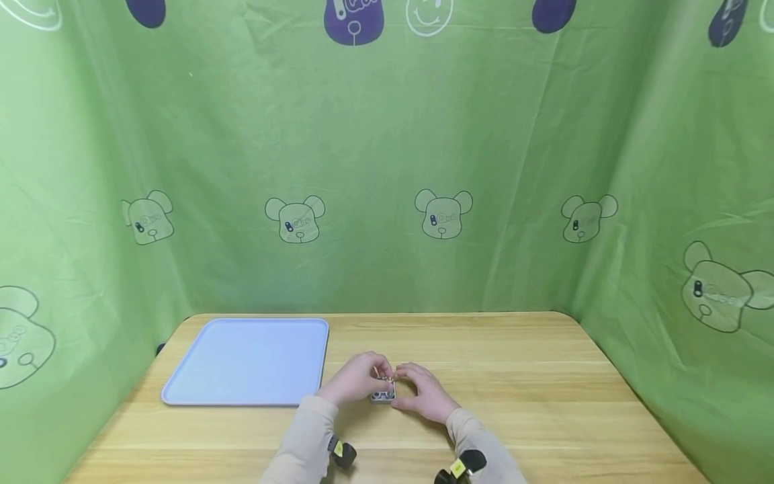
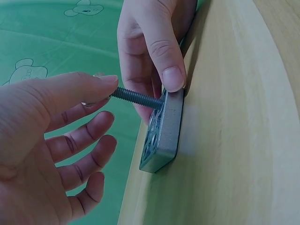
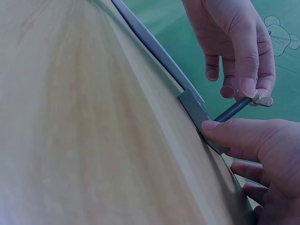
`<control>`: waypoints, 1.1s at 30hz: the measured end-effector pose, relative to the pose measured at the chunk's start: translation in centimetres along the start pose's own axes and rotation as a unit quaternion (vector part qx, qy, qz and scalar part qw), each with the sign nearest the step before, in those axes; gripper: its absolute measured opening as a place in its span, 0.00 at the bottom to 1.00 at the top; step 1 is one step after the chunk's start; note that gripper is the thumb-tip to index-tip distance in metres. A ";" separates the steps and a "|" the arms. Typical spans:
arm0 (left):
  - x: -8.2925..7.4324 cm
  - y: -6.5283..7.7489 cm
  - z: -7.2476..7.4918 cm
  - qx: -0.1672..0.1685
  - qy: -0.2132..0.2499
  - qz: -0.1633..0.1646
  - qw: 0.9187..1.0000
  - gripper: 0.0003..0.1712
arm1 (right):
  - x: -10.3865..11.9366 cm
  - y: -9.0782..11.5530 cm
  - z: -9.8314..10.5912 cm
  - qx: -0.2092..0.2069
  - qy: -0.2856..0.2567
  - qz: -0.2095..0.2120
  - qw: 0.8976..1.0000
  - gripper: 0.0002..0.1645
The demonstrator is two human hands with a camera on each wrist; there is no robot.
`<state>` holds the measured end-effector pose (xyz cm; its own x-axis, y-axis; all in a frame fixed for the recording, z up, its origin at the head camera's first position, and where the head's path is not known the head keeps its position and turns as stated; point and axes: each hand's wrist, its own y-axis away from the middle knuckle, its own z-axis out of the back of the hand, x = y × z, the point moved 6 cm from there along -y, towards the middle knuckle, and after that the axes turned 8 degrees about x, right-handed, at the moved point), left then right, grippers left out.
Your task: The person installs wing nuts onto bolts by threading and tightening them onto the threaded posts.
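Note:
A small grey metal block (image 2: pixel 168 133) with round recesses in its top lies on the wooden table. From it stands a dark threaded bolt (image 2: pixel 138 98), a shiny wing-shaped piece (image 3: pixel 265 101) at its upper end. My left hand (image 1: pixel 357 378) pinches that winged end between thumb and index finger, its other fingers spread loosely below. On the block's other end, my right hand (image 1: pixel 426 395) holds the block, thumb against the near side and fingers behind it. The bolt's lower end is hidden inside the block.
A pale blue tray (image 1: pixel 248 363) lies on the table (image 1: pixel 514 363) to the left of the hands. Green printed curtains (image 1: pixel 387 148) enclose the table at the back and both sides. Dark wrist cameras (image 1: pixel 342 453) sit on both sleeves.

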<state>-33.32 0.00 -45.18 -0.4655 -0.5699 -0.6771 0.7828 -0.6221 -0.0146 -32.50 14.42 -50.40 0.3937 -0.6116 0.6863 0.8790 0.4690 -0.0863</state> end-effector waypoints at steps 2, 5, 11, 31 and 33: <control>0.0 0.0 0.0 0.002 0.002 -0.002 1.000 0.06 | -0.1 -0.1 0.0 0.001 0.000 -0.003 1.000 0.33; 0.0 0.1 0.1 0.005 0.006 -0.005 1.000 0.06 | 0.0 -0.1 0.0 0.001 -0.001 -0.005 1.000 0.33; 0.2 0.0 0.1 0.011 0.013 -0.009 1.000 0.06 | 0.1 0.0 0.0 -0.002 0.000 0.000 1.000 0.33; -0.1 0.0 0.0 0.022 -0.009 -0.016 1.000 0.09 | 0.1 0.0 -0.1 -0.003 0.012 0.004 1.000 0.32; -0.1 0.0 0.0 0.023 -0.005 -0.015 1.000 0.09 | 0.1 0.0 -0.1 -0.003 0.012 0.005 1.000 0.32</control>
<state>-33.29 0.06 -45.11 -0.4928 -0.5555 -0.6698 0.7487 -0.6630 -0.0011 -32.43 14.29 -50.35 0.4084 -0.6215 0.6685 0.8766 0.4713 -0.0973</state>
